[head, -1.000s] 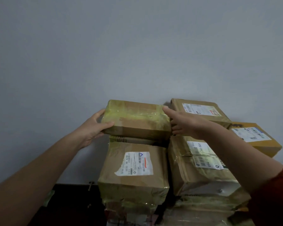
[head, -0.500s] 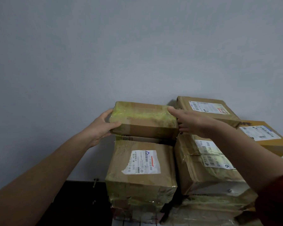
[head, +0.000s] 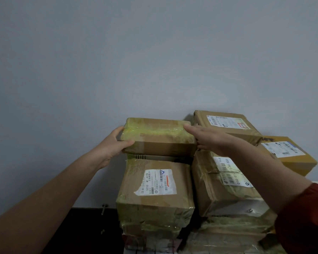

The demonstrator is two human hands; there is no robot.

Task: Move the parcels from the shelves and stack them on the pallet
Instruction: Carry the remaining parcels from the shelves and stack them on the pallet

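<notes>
the right hand (head: 215,140) has crept slightly inward: its forefinger now lies over the top right edge of the flat brown cardboard parcel wrapped in yellowish tape (head: 158,136), where before it met the corner.

I face a plain grey wall (head: 117,61); below it, a dark panel (head: 84,228) bearing a small screw (head: 104,206).
</notes>
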